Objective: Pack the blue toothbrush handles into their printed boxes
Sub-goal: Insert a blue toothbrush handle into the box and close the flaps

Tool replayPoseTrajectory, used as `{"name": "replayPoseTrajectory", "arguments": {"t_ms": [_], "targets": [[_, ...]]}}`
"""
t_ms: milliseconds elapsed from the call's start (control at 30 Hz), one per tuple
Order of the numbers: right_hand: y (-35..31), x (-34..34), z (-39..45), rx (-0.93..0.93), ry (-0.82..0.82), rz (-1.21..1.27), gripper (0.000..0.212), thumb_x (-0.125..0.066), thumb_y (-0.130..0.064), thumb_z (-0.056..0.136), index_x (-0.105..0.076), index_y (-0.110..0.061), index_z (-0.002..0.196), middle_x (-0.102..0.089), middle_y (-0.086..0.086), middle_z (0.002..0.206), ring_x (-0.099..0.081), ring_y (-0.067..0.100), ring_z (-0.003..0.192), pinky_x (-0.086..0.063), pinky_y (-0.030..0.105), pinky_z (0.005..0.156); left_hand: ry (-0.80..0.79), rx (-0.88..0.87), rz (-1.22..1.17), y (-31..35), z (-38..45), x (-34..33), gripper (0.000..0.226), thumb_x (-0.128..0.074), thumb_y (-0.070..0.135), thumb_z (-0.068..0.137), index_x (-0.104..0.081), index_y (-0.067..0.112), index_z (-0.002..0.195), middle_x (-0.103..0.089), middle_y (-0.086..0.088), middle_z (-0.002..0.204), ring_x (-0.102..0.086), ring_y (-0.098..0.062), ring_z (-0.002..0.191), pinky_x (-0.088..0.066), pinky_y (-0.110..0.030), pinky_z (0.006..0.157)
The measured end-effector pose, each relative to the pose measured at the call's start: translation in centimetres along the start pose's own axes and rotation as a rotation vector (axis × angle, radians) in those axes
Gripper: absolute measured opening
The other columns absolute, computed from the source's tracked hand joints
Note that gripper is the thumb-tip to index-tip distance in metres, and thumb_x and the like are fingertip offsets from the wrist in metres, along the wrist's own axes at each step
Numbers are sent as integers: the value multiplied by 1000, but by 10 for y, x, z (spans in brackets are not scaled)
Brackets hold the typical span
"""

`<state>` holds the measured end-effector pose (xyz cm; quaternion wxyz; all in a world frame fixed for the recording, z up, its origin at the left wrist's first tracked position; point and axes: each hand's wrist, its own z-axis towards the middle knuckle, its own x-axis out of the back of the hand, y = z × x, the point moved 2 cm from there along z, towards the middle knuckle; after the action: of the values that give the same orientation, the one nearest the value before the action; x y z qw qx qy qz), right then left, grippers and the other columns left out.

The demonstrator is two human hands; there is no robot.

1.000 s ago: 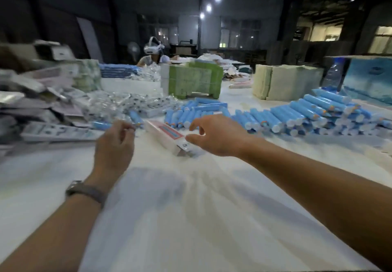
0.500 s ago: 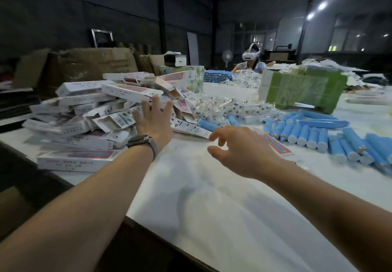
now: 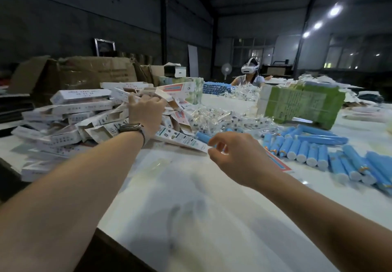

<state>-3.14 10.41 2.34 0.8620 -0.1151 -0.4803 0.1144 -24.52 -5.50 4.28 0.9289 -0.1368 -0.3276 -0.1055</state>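
A heap of white printed boxes (image 3: 74, 118) covers the table's left side. My left hand (image 3: 146, 110), with a watch on the wrist, reaches into the top of the heap, and its fingers curl over the edge of one box there. My right hand (image 3: 239, 157) hovers above the white table with its fingers loosely curled, holding nothing. One blue toothbrush handle (image 3: 203, 137) lies just beyond its fingertips. Under and right of it lies a flat printed box (image 3: 280, 164). Several more blue handles (image 3: 307, 148) lie in rows at the right.
Clear-wrapped small parts (image 3: 214, 116) are piled mid-table in front of a green crate (image 3: 301, 104). Brown cartons (image 3: 84, 74) stand behind the heap. A person wearing a headset (image 3: 250, 74) sits at the far end. The table's edge (image 3: 118, 240) runs close at the lower left.
My view swung left from the blue handles to the box heap. My left hand reached onto the heap and its fingers went from straight to curled. My right hand stayed hovering.
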Motion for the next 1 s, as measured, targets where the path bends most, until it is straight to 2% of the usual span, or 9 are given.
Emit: {"name": "replayPoseTrajectory", "arguments": {"t_ms": [200,367,433,567,700,800,867,933,1000], "targets": [[0,3,10,-15,67,29,22,-56,-36,91,-66,-31,110,-66,-10,98,-61,18,94,-49,34,82,458,-201,-622,71,-20,85,16,-56,10,95,-68,12,106,-71,-3,83,-65,-25,76,-48,-35,77],[21,15,8,-94,279,106,50,-66,-34,87,-41,-21,129,-51,0,125,-50,23,114,-39,35,82,258,58,-1244,108,-31,116,10,-50,15,92,-56,21,87,-58,2,69,-60,-18,64,-54,-41,56],[28,20,5,-135,256,169,65,-70,-37,86,-31,-22,136,-51,2,131,-51,23,118,-44,41,89,120,208,-1599,121,-34,118,8,-50,18,91,-58,21,89,-62,7,69,-63,-6,62,-54,-30,53],[36,26,-1,-174,216,356,44,-68,-31,90,-41,-25,124,-65,-10,101,-66,23,95,-54,46,79,-193,334,-2134,151,-47,112,15,-59,30,88,-54,25,101,-67,3,81,-67,-10,66,-52,-23,53],[60,34,-4,-274,129,519,30,-63,-20,92,-57,-26,121,-67,-8,98,-68,21,89,-57,47,83,-324,309,-2087,177,-75,95,34,-68,37,92,-52,22,118,-70,-6,104,-73,-19,84,-58,-27,63],[86,43,-5,-217,-100,555,45,-55,-1,85,-64,-29,120,-69,-8,104,-69,17,85,-57,28,70,-272,408,-1984,183,-86,82,21,-65,28,96,-56,24,115,-71,-3,107,-71,-24,95,-60,-41,75],[121,50,-6,-306,-102,256,52,-52,-1,85,-60,-27,130,-67,-5,115,-64,12,89,-51,28,75,-224,437,-1972,182,-86,78,18,-65,26,97,-55,25,112,-69,1,106,-69,-16,95,-57,-34,74],[166,61,-15,-512,-51,-221,39,-52,-16,91,-61,-26,127,-63,1,124,-61,22,105,-45,32,81,-155,347,-1915,182,-87,79,21,-66,24,96,-51,26,110,-67,8,102,-66,-1,87,-54,-18,67],[207,67,-34,-675,-157,-559,26,-49,-29,94,-60,-25,117,-60,2,124,-58,26,112,-43,33,77,-108,215,-1837,185,-90,80,27,-67,21,95,-45,23,111,-66,19,95,-64,5,83,-51,-10,66]]}}
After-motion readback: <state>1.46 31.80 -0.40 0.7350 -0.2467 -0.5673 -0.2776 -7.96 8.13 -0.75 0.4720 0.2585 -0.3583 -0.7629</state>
